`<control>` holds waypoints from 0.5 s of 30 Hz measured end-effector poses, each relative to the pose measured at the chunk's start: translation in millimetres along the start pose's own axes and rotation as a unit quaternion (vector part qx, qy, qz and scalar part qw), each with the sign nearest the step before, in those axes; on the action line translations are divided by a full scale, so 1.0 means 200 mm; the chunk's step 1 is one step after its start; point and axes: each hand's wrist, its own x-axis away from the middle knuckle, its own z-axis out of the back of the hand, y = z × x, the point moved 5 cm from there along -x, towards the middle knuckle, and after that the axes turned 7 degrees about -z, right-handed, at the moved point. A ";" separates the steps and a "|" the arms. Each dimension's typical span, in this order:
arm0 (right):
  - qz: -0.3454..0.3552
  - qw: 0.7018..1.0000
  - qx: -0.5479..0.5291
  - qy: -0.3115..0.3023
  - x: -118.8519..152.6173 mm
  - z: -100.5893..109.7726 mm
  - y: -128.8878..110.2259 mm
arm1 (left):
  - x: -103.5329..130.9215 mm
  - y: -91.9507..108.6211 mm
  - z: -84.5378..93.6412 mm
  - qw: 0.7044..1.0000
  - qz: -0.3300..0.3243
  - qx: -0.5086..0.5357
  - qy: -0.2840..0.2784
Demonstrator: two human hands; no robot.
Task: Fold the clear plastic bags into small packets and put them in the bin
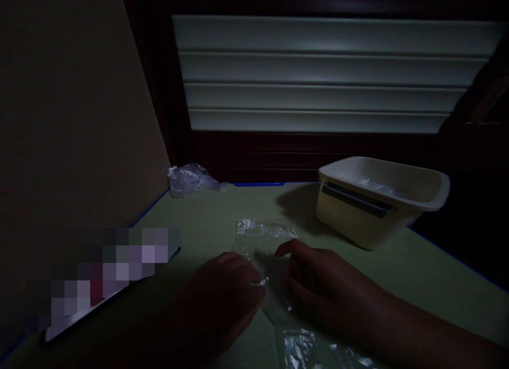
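A clear plastic bag (266, 230) lies flat on the table in front of me, its crinkled far end catching the light. My left hand (233, 289) is closed at the bag's left edge, fingertips and thumb pinching the film. Over the right part of the bag is my right hand (314, 273), its fingers bent and apart, the index finger reaching out above the film. I see nothing held in it. Closer to me, partly under my right forearm, lies another piece of clear plastic film (300, 348).
A cream plastic bin (350, 220) with clear plastic inside stands at the back right. Crumpled clear plastic (191, 179) rests in the back left corner. On the left, a flat device (115, 284) with a blurred-out surface leans by the wall. The green table (202, 220) has blue edging.
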 end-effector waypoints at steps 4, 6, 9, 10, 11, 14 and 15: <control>-0.016 0.998 0.052 -0.013 0.00 0.00 -0.01 | -0.01 0.07 -0.02 0.996 -0.078 -0.024 -0.035; -0.012 0.997 0.076 -0.009 0.00 -0.01 0.00 | -0.01 0.07 -0.05 0.994 -0.069 -0.028 -0.077; 0.007 0.992 0.122 0.009 0.00 -0.02 0.01 | 0.00 0.06 -0.06 0.994 -0.045 -0.027 -0.098; 0.012 0.990 0.138 0.014 -0.01 -0.03 0.02 | 0.00 0.05 -0.06 0.994 -0.041 -0.024 -0.097; 0.016 0.988 0.155 0.019 -0.01 -0.03 0.03 | 0.00 0.05 -0.06 0.994 -0.042 -0.018 -0.096; 0.021 0.978 0.205 0.027 -0.02 -0.04 0.06 | 0.00 0.05 -0.06 0.993 -0.055 0.005 -0.103; 0.029 0.974 0.221 0.035 -0.02 -0.04 0.06 | 0.00 0.05 -0.06 0.992 -0.058 0.011 -0.109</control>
